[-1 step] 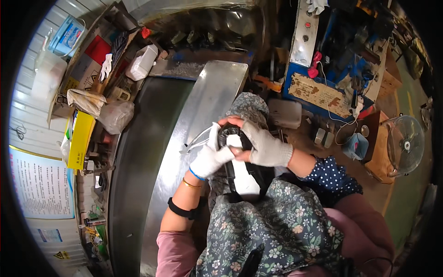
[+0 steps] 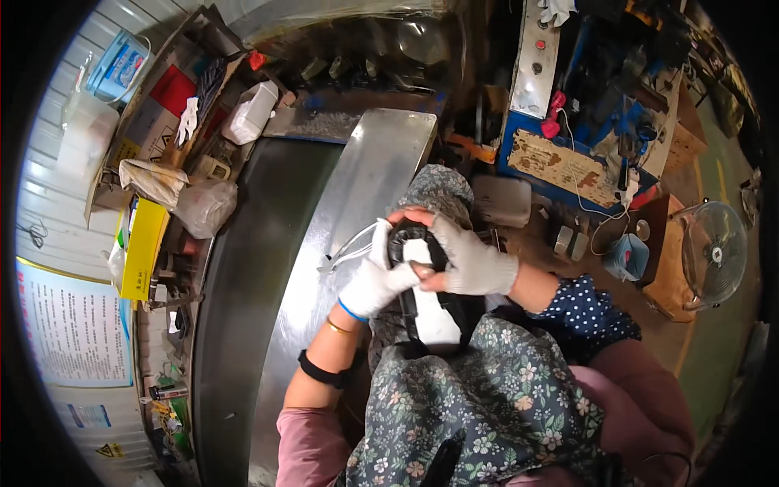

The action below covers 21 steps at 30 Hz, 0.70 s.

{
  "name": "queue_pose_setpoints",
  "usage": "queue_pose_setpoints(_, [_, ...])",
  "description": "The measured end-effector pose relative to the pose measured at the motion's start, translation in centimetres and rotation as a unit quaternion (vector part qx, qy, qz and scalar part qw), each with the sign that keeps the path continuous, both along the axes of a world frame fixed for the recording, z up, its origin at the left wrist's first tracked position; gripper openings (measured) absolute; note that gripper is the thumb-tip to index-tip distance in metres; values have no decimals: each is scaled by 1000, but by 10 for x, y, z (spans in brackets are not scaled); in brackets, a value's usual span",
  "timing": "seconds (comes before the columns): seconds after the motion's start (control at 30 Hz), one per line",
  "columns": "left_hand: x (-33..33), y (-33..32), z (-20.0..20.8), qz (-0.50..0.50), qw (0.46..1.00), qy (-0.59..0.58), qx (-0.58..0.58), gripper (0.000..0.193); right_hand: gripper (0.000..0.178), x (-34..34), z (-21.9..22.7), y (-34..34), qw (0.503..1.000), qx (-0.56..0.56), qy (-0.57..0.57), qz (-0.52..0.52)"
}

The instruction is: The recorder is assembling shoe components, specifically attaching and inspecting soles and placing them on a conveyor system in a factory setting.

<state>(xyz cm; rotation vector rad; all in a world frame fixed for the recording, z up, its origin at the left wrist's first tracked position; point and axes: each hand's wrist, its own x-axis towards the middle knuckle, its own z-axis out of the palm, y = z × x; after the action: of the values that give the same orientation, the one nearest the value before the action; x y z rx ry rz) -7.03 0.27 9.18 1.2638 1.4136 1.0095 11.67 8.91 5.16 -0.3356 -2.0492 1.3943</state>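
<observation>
A black shoe upper (image 2: 455, 312) with a long white insole (image 2: 434, 321) rests bottom side up over my lap, its gathered black edge curling round the toe. My left hand (image 2: 380, 280), in a white fingerless glove, grips the toe end from the left, its thumb lying on the insole. From the right, my right hand (image 2: 475, 258) in a similar glove wraps its fingers over the toe, its thumb meeting the left one. Thin white cords (image 2: 353, 250) stick out beside my left hand, over the metal ledge. The undersides of my fingers are hidden.
To my left runs a dark conveyor belt (image 2: 268, 243) edged by a shiny metal ledge (image 2: 389, 146). Cluttered shelves with a yellow box (image 2: 144, 247) stand beyond it. At right are a blue machine (image 2: 560, 162), a blue bin (image 2: 626, 258) and a fan (image 2: 714, 256).
Both hands and the shoe upper have shifted very slightly to the right and down. The grip looks the same.
</observation>
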Motion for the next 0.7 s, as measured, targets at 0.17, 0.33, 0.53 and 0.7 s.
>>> queue_pose_setpoints(0.17, [70, -3, 26, -143, 941, 204, 231, 103, 61, 59, -4, 59, 810, -573, 107, 60])
queue_pose_setpoints(0.33, [57, 5, 2, -274, 933, 51, 227, 32, 63, 162, -27, 44, 700, -711, -35, 58])
queue_pose_setpoints(0.53, [-74, 15, -117, 146, 880, 427, 148, 35, 73, 197, -89, -26, 621, -773, 84, -101])
queue_pose_setpoints(0.7, [-94, 9, -169, 146, 820, 533, 149, 45, 71, 108, -54, 41, 690, -693, 202, -50])
